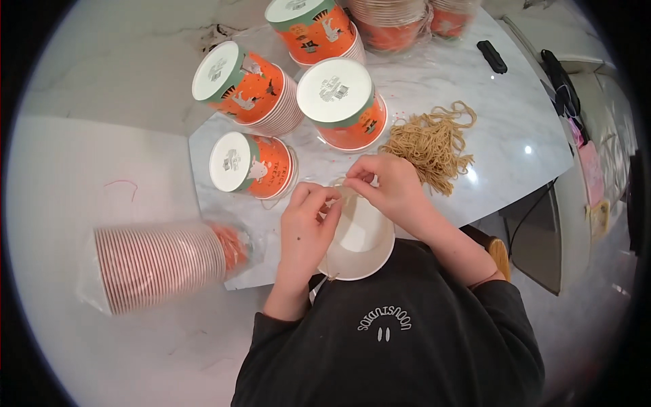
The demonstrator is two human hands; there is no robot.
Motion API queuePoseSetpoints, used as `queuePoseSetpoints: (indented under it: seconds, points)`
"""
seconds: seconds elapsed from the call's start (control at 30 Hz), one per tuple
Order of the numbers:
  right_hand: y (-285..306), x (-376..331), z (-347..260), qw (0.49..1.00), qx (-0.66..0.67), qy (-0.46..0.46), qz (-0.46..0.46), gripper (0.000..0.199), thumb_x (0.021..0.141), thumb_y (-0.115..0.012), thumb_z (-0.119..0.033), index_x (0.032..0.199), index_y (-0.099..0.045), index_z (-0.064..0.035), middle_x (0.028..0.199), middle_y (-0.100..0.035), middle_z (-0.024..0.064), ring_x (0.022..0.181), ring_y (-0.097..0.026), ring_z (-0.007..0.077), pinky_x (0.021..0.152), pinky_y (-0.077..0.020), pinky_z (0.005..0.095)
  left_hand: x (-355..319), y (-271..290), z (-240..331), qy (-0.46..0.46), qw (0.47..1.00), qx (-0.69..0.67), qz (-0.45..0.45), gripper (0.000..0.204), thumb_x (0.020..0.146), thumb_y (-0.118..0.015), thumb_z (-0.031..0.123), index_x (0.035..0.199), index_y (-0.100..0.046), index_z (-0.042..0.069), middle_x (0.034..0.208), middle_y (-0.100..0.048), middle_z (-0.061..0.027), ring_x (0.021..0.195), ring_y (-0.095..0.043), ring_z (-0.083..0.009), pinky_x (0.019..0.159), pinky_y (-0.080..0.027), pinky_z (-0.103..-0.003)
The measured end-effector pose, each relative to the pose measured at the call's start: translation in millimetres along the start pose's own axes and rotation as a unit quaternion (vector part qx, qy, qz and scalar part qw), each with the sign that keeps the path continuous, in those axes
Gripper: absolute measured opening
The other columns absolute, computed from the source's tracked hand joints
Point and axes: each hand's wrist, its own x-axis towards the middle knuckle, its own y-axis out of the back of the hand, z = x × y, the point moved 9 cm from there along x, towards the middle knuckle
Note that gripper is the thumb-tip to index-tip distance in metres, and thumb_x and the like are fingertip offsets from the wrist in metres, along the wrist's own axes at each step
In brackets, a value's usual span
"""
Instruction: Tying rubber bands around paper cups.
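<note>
Item: white-lined paper cup [358,239], light, thin-walled, crushable; grip rim gently.
Left hand [306,224]: closed on cup rim.
Right hand [389,184]: fingers pinching thin tan string [337,182], limp.
Nearby: tan string bundle [430,144].

Near wall and outside of the white paper cup [359,239] hidden behind the left hand [305,230] and right hand [390,190]; the thin cord pinched at its rim too fine to follow, fingertip grip not resolvable. Sleeved cup stack [159,264] at left blurred, its wrap indistinct. Two wrapped stacks [390,24] at the tabletop's [502,136] far end cut off by the top edge, contents unclear.
</note>
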Motion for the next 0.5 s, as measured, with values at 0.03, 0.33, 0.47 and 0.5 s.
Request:
queuePoseSetpoints:
  seconds: [0.03, 0.33, 0.47, 0.5]
  points:
    - [-1.5, 2.0, -4.5, 0.998, -0.051, 0.038, 0.005, 0.013, 0.086, -0.078, -0.014, 0.095, -0.074, -0.0063, 0.082, -0.07, 0.0061, 0.079, -0.067, 0.0231, 0.073, -0.0535, 0.0361, 1.4, -1.8, 0.7, -0.001, 1.0, 0.001, -0.002, 0.014, 0.086, -0.078, 0.007, 0.099, -0.072, 0.004, 0.095, -0.064, -0.0084, 0.066, -0.062, -0.0179, 0.058, -0.049, -0.03]
    - [-0.6, 1.9, -37.3, 0.962, -0.132, 0.239, -0.002, 0.007, 0.082, -0.074, -0.009, 0.09, -0.074, -0.0072, 0.09, -0.066, 0.0068, 0.087, -0.065, 0.0288, 0.08, -0.0514, 0.0399, 11.8, 8.1, 5.0, -0.048, 0.998, -0.014, 0.05, 0.016, 0.084, -0.078, 0.0, 0.097, -0.07, 0.004, 0.114, -0.071, -0.006, 0.055, -0.046, -0.0044, 0.052, -0.042, -0.022]
    - [-0.7, 1.9, -42.5, 0.962, -0.12, 0.246, -0.006, 0.011, 0.085, -0.073, -0.007, 0.095, -0.071, -0.0053, 0.092, -0.066, 0.0079, 0.089, -0.065, 0.0292, 0.084, -0.0504, 0.0413, 17.0, -11.4, -33.1, 0.065, 0.985, -0.159, -0.018, 0.014, 0.088, -0.078, 0.001, 0.096, -0.066, 0.004, 0.095, -0.073, -0.0035, 0.057, -0.049, -0.0022, 0.053, -0.041, -0.02]
    - [0.4, 4.1, -40.2, 0.969, -0.096, 0.227, -0.006, 0.016, 0.085, -0.073, -0.006, 0.1, -0.068, -0.0047, 0.093, -0.066, 0.0084, 0.089, -0.065, 0.0286, 0.084, -0.0507, 0.0412, 15.7, -15.2, -42.0, 0.114, 0.971, -0.208, -0.025, 0.014, 0.09, -0.078, 0.002, 0.096, -0.065, 0.004, 0.09, -0.073, -0.0028, 0.059, -0.052, -0.0016, 0.054, -0.042, -0.019]
